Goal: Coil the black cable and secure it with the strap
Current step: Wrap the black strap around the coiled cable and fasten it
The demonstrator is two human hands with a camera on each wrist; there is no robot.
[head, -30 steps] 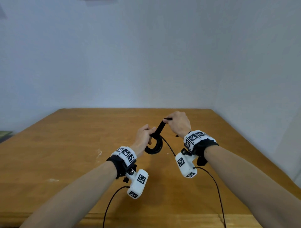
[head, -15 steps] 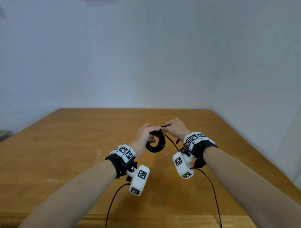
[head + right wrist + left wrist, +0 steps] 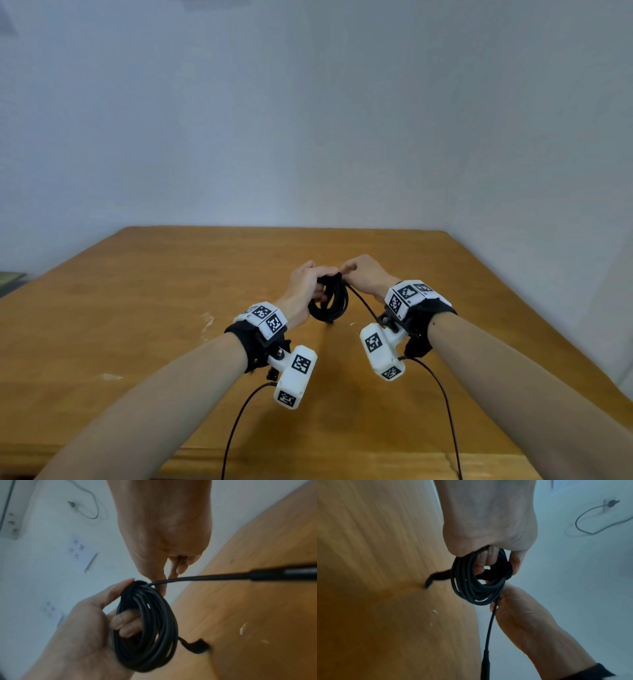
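The black cable is wound into a small coil held above the wooden table. My left hand grips the coil, fingers through its middle and thumb on top. A black strap wraps over the coil's top under that thumb. My right hand pinches the strap there with curled fingers. The strap's loose tail sticks out below the coil. One cable end with its connector runs off toward my right wrist.
Both hands hover over the table's middle. A white wall stands behind the table and close along its right edge. Thin black wrist-camera leads hang down past the front edge. Small pale scuffs mark the wood at left.
My right hand, which held the strap stretched up and away from the coil, has come down and left, laying the strap over the coil's top. The hands now sit close together.
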